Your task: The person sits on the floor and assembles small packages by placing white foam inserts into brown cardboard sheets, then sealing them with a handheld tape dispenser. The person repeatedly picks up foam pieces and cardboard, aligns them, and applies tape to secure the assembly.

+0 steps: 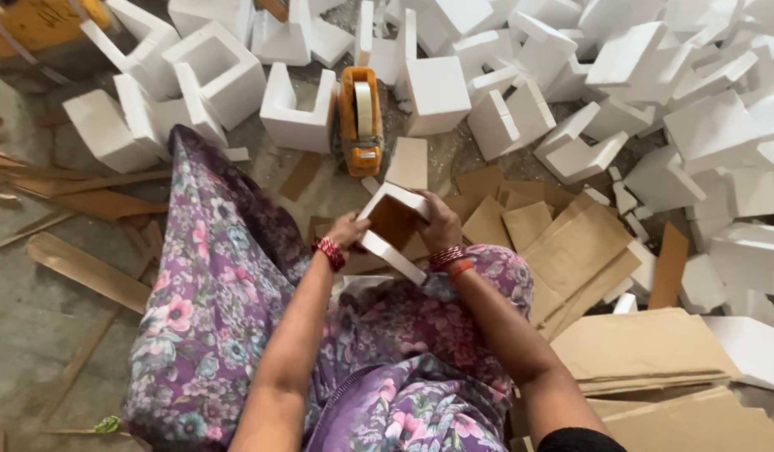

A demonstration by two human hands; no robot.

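Note:
Both hands hold a white U-shaped foam block (pixel 385 248) with a brown cardboard piece (pixel 393 219) set inside it, above my lap. My left hand (pixel 347 228) grips the block's left side. On the right side, my right hand (pixel 442 223) presses the cardboard against the foam. Red bangles ring both wrists. An orange tape dispenser (pixel 360 120) lies on the floor just beyond the block.
Many white foam blocks (pixel 296 109) are heaped across the far floor and to the right. Brown cardboard sheets (pixel 642 345) are stacked at my right. Wooden strips (pixel 87 269) lie at the left. Purple flowered cloth (pixel 211 293) covers my knees.

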